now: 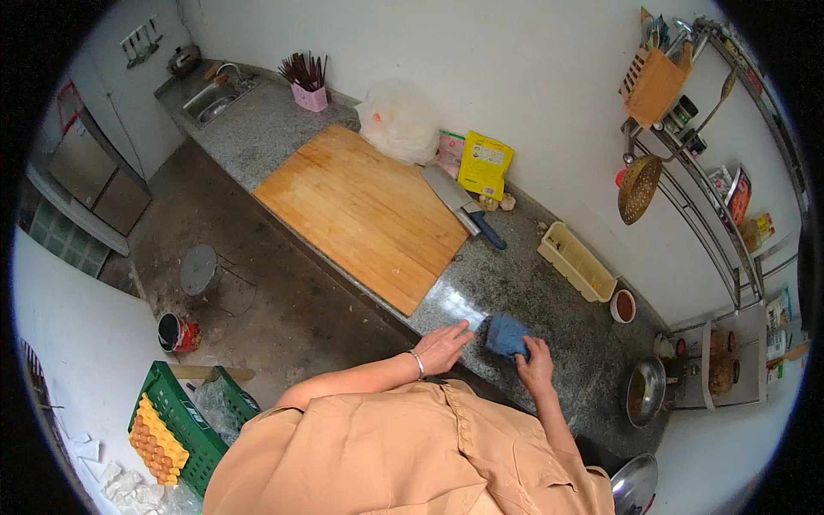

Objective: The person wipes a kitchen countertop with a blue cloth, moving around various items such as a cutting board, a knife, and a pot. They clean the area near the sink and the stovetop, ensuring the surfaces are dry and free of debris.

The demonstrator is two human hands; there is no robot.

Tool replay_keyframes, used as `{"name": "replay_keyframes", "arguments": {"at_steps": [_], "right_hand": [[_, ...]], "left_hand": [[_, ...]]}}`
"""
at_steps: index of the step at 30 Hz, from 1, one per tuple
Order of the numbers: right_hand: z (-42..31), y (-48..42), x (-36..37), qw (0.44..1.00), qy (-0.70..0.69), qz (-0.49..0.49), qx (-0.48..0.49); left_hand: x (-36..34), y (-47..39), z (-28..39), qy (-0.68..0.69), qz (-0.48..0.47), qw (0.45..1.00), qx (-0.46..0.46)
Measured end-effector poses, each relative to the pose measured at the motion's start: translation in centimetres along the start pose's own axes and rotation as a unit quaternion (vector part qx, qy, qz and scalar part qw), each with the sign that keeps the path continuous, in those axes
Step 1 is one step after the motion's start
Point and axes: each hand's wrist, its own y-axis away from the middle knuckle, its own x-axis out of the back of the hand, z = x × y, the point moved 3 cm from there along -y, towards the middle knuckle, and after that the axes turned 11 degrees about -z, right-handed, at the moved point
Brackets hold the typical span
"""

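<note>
My right hand [535,367] grips the near edge of a folded blue cloth [506,336] on the speckled granite countertop [566,347]. To its left, my left hand [443,347], a silver bracelet at the wrist, is at the counter's front edge with its fingers apart and nothing in it. A large wooden cutting board [367,212] lies beyond my left hand. Across the board's back right corner rests a cleaver [450,193] with a dark blue handle, beside another metal-ended tool [468,222] that it partly hides.
Along the wall stand a white plastic bag [399,125], a yellow packet [486,164], a cream plastic tray [576,264] and a small bowl of red-brown contents [622,306]. A metal bowl [646,391] is at the right. A skimmer [640,190] hangs from the wall rack.
</note>
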Motion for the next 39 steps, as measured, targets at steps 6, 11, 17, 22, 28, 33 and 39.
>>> {"name": "replay_keyframes", "arguments": {"at_steps": [6,11,17,22,28,33,39], "right_hand": [[5.9,-1.6,-2.3,0.990,0.082,-0.040,-0.110],[4.1,-1.9,-4.3,0.982,0.135,-0.051,-0.121],[-1.3,-0.3,-6.5,0.988,0.134,-0.074,-0.030],[-7.0,0.6,-8.5,0.985,0.102,-0.130,0.049],[-9.9,-0.3,-11.1,0.966,-0.021,-0.210,0.151],[-14.4,-0.6,-11.7,0.932,-0.074,-0.237,0.265],[-18.2,-1.9,-12.3,0.912,-0.031,-0.266,0.310]], "left_hand": [[-1.7,1.2,-0.7,0.035,-0.069,0.997,0.026],[-1.5,1.7,-0.5,0.042,-0.077,0.995,0.048],[-1.9,2.2,-0.4,0.055,-0.066,0.994,0.064],[-2.2,3.0,-0.7,0.036,-0.066,0.993,0.096],[-2.6,5.0,-1.4,0.000,-0.052,0.993,0.103],[-3.1,8.1,-2.2,0.021,-0.042,0.979,0.199],[-1.2,10.6,-3.7,0.132,-0.034,0.959,0.250]]}}
